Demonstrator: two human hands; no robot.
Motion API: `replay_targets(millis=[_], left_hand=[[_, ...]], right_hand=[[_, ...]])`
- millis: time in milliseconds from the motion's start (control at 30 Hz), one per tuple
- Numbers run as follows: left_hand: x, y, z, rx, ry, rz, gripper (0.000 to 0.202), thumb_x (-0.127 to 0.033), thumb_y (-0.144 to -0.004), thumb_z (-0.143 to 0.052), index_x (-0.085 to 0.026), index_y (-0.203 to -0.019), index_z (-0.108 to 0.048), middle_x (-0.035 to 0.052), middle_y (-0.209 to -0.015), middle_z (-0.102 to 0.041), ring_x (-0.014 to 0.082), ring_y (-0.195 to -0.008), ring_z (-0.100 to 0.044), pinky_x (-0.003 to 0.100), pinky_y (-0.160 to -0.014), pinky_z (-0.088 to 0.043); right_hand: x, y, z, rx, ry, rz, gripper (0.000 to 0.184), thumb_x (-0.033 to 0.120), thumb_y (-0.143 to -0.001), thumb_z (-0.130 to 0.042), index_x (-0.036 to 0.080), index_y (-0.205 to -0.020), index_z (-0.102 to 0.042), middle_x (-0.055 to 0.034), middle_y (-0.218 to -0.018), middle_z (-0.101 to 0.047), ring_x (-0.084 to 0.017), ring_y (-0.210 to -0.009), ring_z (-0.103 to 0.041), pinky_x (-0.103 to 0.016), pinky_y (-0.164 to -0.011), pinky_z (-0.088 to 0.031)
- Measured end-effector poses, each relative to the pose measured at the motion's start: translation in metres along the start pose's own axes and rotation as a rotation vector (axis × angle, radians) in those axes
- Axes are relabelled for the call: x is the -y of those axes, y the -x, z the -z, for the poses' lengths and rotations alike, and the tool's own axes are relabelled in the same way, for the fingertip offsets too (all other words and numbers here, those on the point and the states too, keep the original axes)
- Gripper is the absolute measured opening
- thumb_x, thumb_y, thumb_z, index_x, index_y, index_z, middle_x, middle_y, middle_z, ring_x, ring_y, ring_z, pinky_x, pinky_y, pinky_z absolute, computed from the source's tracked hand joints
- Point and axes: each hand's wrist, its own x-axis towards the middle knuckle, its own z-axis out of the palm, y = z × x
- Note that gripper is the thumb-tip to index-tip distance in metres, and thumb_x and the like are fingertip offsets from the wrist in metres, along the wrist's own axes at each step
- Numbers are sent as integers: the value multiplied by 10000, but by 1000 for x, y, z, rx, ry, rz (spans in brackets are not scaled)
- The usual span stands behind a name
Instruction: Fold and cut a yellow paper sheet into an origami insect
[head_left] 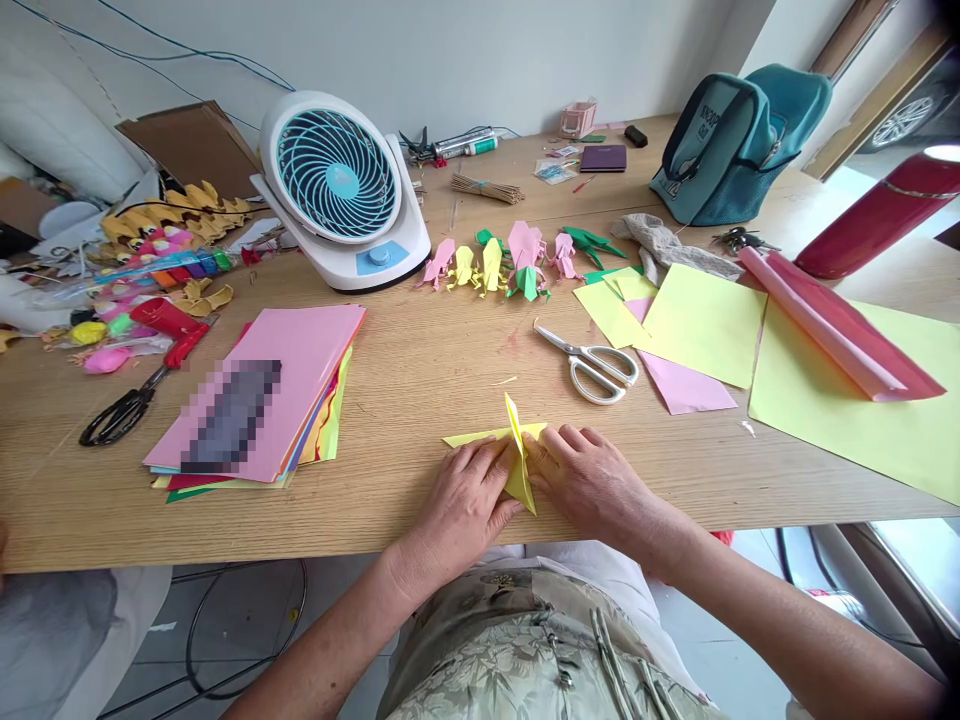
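A partly folded yellow paper lies on the wooden table near its front edge, one flap standing up. My left hand presses on its left side with fingers closed down on the paper. My right hand holds its right side, fingers curled onto the fold. The lower part of the paper is hidden between my hands.
White-handled scissors lie just beyond the paper. A stack of coloured sheets sits to the left, black scissors beside it. Folded paper figures, a white fan, yellow sheets, a red paper roll and a teal bag stand farther back.
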Motion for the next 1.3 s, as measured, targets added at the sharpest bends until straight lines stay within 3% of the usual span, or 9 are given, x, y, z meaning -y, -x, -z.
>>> replay_targets(millis=[267, 433, 600, 667, 733, 800, 867, 1133, 1300], left_hand=[[-4, -5, -2, 24, -80, 42, 566, -336, -943, -561, -192, -1467, -403, 126, -1385, -521, 299, -1261, -454, 504, -1057, -406], [-9, -5, -5, 15, -140, 57, 572, -343, -944, -563, -208, -1476, -400, 111, -1398, -509, 292, -1261, -433, 480, -1065, -381], [-13, -6, -4, 17, -147, 65, 596, -394, -941, -565, -190, -1476, -398, 116, -1406, -507, 298, -1266, -425, 471, -1074, -361], [-14, -6, -3, 31, -144, 64, 606, -412, -936, -569, -191, -1474, -400, 117, -1413, -506, 300, -1271, -427, 474, -1078, -357], [-13, -6, -2, 48, -150, 62, 626, -434, -925, -583, -186, -1471, -403, 120, -1432, -496, 305, -1279, -426, 477, -1077, -360], [-13, -7, -2, 62, -168, 55, 644, -453, -919, -587, -174, -1469, -402, 120, -1481, -461, 311, -1296, -421, 476, -1077, -361], [-12, -7, -3, 69, -185, 35, 648, -460, -932, -562, -167, -1481, -382, 109, -1542, -403, 312, -1332, -401, 471, -1092, -346], [-8, -6, -6, 92, -201, -43, 661, -513, -986, -403, -133, -1521, -315, 75, -1615, -285, 303, -1465, -262, 462, -1160, -263], [-9, -5, -5, 87, -220, -48, 673, -595, -965, -357, -196, -1507, -367, 66, -1614, -289, 332, -1464, -268, 499, -1145, -266]], right_hand=[[-3, 9, 8, -25, -47, 62, 137, 206, -934, -555, 223, -842, -655, -89, -920, -588, -227, -819, -459, -350, -638, -291], [-3, 32, 11, -126, -161, 36, 206, 230, -964, -508, 196, -821, -652, -80, -916, -614, -203, -800, -492, -348, -680, -348], [0, 48, 19, -263, -286, -48, 269, 212, -994, -456, 165, -810, -647, -55, -782, -619, -157, -682, -500, -321, -662, -386], [0, 43, 19, -286, -297, -76, 241, 232, -997, -456, 156, -912, -669, -79, -866, -658, -172, -739, -546, -325, -694, -424], [0, 33, 14, -281, -280, -82, 256, 245, -998, -457, 132, -1112, -657, -132, -1082, -679, -212, -917, -600, -355, -800, -468], [-1, 24, 6, -254, -258, -69, 343, 258, -994, -466, 111, -1274, -599, -169, -1285, -626, -261, -1142, -575, -405, -928, -469], [-2, 17, -3, -215, -247, -62, 409, 260, -989, -467, 103, -1357, -550, -177, -1364, -588, -278, -1254, -530, -440, -999, -455], [0, 23, -18, -156, -223, -145, 448, 304, -1000, -444, 74, -1368, -554, -162, -1460, -514, -285, -1330, -484, -448, -1074, -425], [1, 28, -18, -142, -182, -234, 491, 330, -1001, -440, 60, -1405, -506, -166, -1505, -457, -282, -1365, -447, -451, -1078, -412]])
